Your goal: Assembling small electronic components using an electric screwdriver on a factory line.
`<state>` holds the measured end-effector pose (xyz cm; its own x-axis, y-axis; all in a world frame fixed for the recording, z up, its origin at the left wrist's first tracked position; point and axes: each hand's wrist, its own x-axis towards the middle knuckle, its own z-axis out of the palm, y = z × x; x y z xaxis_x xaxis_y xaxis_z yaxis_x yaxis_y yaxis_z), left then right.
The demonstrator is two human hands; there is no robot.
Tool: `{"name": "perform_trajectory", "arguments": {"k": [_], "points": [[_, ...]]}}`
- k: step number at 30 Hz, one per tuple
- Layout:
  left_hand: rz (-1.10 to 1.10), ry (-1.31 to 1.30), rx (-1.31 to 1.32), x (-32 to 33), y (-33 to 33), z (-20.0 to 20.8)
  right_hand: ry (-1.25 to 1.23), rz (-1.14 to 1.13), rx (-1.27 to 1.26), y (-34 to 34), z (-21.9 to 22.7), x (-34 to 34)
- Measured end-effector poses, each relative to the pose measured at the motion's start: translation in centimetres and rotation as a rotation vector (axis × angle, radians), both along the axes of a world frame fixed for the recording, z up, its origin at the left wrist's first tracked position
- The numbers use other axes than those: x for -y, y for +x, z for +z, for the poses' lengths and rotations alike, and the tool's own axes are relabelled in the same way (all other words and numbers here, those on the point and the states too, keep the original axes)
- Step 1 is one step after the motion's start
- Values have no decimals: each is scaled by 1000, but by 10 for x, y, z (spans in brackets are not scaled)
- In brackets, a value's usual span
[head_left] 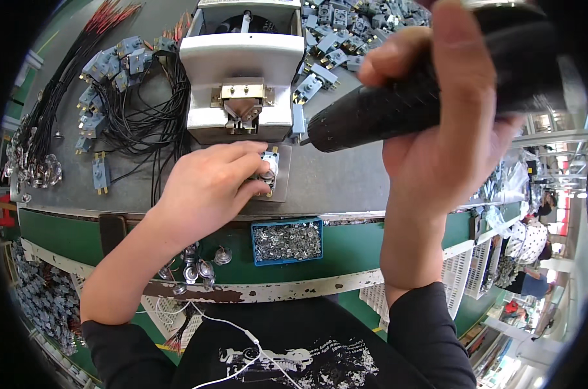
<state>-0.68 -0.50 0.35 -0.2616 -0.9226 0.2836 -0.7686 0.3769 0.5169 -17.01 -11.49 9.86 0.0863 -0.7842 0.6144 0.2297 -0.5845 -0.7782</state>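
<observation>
1. Blue tray [287,262]: it sits just below the near edge of the tabletop [346,185], full of small metal pieces; keep forearms off it.
2. Left hand [210,178]: its grip is clamped, thumb and fingers together, on a small grey block [272,170] near the middle of the tabletop's near edge. Hold it flat and steady, fingertips away from the bit's path.
3. Right hand [453,123]: its grip is wrapped around a black power driver [378,113], whose tip points leftward, apart from the block. Best to bring the bit square to the work before pressing.
4. Silver machine [242,65]: beyond the block; avoid knocking it.
5. Loose grey blocks [365,32]: heaped toward the far edge, right of the machine.
</observation>
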Motion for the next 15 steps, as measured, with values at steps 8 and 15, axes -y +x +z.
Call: {"name": "perform_trajectory", "arguments": {"k": [8,15], "points": [[38,16,9,-5,1,0,191,123,6,14,0,-1],[59,43,-15,-6,-3,-2,309,236,4,31,9,-1]]}}
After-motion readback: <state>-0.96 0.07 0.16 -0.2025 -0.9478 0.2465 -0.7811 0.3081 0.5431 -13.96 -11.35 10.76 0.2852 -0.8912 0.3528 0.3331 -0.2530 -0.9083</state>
